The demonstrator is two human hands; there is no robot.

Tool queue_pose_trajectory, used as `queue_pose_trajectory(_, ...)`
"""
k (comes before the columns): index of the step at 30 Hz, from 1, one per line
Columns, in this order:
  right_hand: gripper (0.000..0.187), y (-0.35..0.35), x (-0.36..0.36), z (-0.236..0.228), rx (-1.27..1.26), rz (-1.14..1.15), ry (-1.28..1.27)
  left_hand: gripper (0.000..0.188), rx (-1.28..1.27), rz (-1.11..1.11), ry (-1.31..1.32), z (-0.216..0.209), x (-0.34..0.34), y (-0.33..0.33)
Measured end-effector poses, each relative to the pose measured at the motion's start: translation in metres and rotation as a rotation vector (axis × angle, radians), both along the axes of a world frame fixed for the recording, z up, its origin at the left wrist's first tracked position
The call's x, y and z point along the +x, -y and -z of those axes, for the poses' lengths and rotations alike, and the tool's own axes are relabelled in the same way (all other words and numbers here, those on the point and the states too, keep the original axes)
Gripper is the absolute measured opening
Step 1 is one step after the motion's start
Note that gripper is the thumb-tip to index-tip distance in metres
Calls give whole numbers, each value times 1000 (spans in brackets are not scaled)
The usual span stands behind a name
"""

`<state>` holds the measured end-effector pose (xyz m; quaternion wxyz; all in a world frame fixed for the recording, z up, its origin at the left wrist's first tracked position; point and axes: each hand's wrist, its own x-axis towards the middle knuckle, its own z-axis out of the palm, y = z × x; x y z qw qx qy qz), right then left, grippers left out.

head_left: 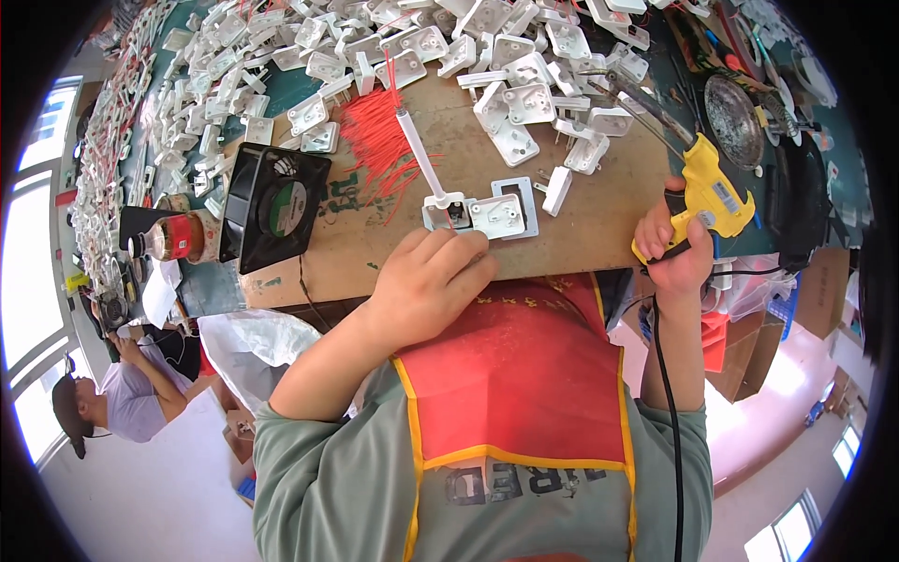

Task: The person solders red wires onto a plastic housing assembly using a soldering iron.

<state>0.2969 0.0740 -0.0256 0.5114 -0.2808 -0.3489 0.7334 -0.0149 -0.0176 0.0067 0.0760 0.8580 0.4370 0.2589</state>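
Note:
My right hand (676,245) grips the handle of a yellow soldering gun (716,192), its metal barrel slanting up and left toward the pile. A black cord hangs from it. In front of my body, my left hand (433,281) is closed with fingers curled at the near edge of a small opened white plastic housing (498,215); its fingertips are hidden. From the housing's left half a white tube (421,157) rises at a tilt, with red wire coming out of its top. The housing lies on a light metal plate (530,208) with a cutout.
Many white plastic casings (529,101) cover the back of the bench. A bundle of red wires (379,136) lies on the brown board. Left stand a black fan (279,208) and a jar (183,236). A round metal dish (733,120) sits right. Another person (140,389) works at far left.

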Motion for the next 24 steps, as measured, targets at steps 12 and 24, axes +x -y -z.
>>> queue_pose_trajectory(12,67,26,1,-17,19,-27,221,26,48,-242,22,-13,9,-21)
queue_pose_trajectory(24,67,79,24,-34,-114,-136,314,18,10,-356,61,1,29,-20)
